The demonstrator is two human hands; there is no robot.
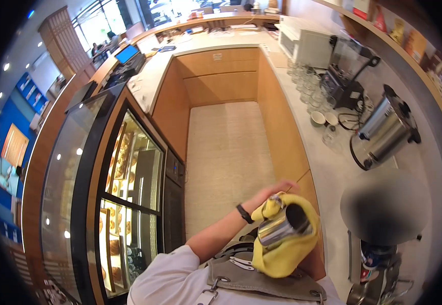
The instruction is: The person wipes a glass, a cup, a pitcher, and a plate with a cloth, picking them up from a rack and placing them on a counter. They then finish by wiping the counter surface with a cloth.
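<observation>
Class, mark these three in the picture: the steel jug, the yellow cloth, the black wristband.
steel jug (277, 230), head view, on its shiny side
yellow cloth (282, 256), head view, lower fold
black wristband (244, 213), head view, on the strap

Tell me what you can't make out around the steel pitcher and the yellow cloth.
- Head view: right hand is hidden behind the yellow cloth and steel pitcher.
- Left hand: fingers covered by the cloth.
- Pitcher's inside: too dark to see.
- Gray patch on the counter: blurred out.
</observation>
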